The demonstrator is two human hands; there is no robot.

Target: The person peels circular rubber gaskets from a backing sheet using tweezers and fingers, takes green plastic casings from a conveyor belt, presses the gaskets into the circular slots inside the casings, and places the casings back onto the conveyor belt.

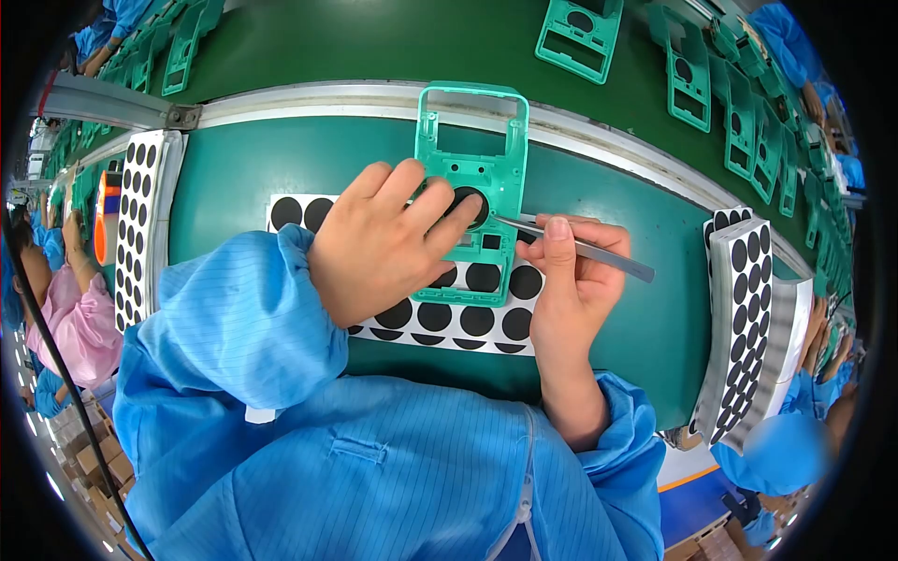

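A green plastic housing (pixel 506 178) lies on the bench on top of a white sheet of round black stickers (pixel 433 318). My left hand (pixel 385 238) rests over the housing's left side, fingers spread, with its index fingertip pressing on a black round sticker (pixel 465 198) at the housing's round opening. Between the thumb and fingers of my right hand (pixel 575 271) is a pair of metal tweezers (pixel 603 255). Their tips reach the housing just right of the black round sticker. Part of the sticker sheet is hidden under the housing and my left hand.
Stacks of sticker sheets stand at the left (pixel 148 220) and right (pixel 745 309) of the green bench (pixel 224 178). Beyond a metal rail (pixel 309 101), a green conveyor (pixel 374 42) carries more green housings (pixel 580 37). Other people sit at both sides.
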